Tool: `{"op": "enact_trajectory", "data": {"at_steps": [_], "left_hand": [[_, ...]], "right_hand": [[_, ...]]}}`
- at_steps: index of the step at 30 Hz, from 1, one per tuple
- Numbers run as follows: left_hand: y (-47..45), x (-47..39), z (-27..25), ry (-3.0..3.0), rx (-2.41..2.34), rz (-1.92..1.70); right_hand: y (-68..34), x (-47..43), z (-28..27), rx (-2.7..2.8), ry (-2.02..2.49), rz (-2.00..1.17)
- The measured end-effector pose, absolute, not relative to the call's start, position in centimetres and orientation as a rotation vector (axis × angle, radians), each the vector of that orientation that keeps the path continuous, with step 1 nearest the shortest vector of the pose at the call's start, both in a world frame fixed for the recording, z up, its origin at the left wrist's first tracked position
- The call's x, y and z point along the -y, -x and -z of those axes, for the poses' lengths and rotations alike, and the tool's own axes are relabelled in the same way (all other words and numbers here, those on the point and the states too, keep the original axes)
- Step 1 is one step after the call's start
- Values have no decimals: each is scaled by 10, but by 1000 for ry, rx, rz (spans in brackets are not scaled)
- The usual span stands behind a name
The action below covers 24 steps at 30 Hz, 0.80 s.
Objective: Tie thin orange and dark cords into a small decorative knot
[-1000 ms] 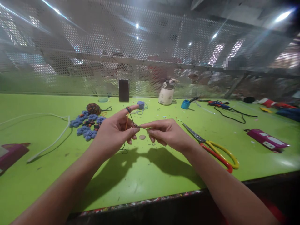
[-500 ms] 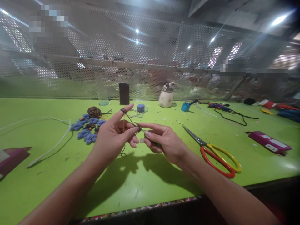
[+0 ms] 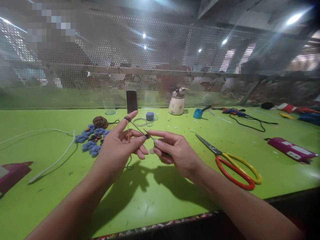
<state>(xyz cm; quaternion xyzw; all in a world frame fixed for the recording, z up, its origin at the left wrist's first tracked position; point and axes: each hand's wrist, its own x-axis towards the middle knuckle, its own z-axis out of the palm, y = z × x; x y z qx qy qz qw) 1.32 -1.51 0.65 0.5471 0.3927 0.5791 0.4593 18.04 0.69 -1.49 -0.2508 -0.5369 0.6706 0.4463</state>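
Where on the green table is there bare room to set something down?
Between the scissors and right-hand purple case, bar small scraps; also between the forearms. Crowded: around the blue flowers and dark yarn ball.

I register moderate overhead light; a lamp flares into streaks at two o'clock. Soft shadows fall across the table toward six. I note haze over the mesh at twelve, pixelation at ten, darkness at four.
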Motion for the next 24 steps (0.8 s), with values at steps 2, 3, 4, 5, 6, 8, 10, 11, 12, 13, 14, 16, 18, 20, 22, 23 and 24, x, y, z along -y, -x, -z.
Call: {"op": "enact_trajectory", "data": {"at_steps": [2, 3, 4, 5, 6, 8, 10, 11, 12, 13, 14, 16, 18, 20, 22, 23, 24], "left_hand": [[-12, 14, -6, -1321, -960, -1424], [-12, 14, -6, -1315, -956, -1419], [-11, 14, -6, -1314, -953, -1415], [-11, 13, -6, -1318, -955, -1412], [-11, 13, -6, -1328, -961, -1410], [-11, 14, -6, -1359, -979, -1409], [-12, 14, -7, -1388, -997, -1407], [-12, 15, -7, -1397, -1005, -1404], [-13, 15, -7, -1404, -1013, -1399], [-14, 15, -7, -1408, -1019, -1391], [-14, 15, -7, -1412, -1021, -1380], [-14, 14, -6, -1417, -1015, -1352], [-14, 13, -5, -1415, -1006, -1320], [-13, 12, -5, -1404, -1003, -1289], [-12, 13, -4, -1397, -997, -1276], [-12, 13, -4, -1392, -990, -1279], [-12, 13, -5, -1386, -983, -1282]], "right_hand": [[-179, -7, 17, 1328, 612, -1648], [-179, -7, 17, 1334, 608, -1643], [-179, -7, 18, 1344, 605, -1639], [-179, -7, 18, 1360, 607, -1633], [-180, -8, 18, 1379, 612, -1626], [-182, -9, 17, 1421, 628, -1613], [-185, -11, 15, 1469, 655, -1604], [-187, -13, 14, 1497, 667, -1602], [-189, -14, 13, 1523, 679, -1600], [-190, -15, 11, 1548, 689, -1599], [-192, -16, 10, 1570, 701, -1600], [-194, -18, 8, 1598, 727, -1615], [-195, -18, 7, 1610, 763, -1636], [-196, -18, 6, 1619, 797, -1649], [-196, -18, 7, 1634, 820, -1647], [-196, -19, 7, 1643, 823, -1640], [-196, -19, 8, 1649, 821, -1628]]}}
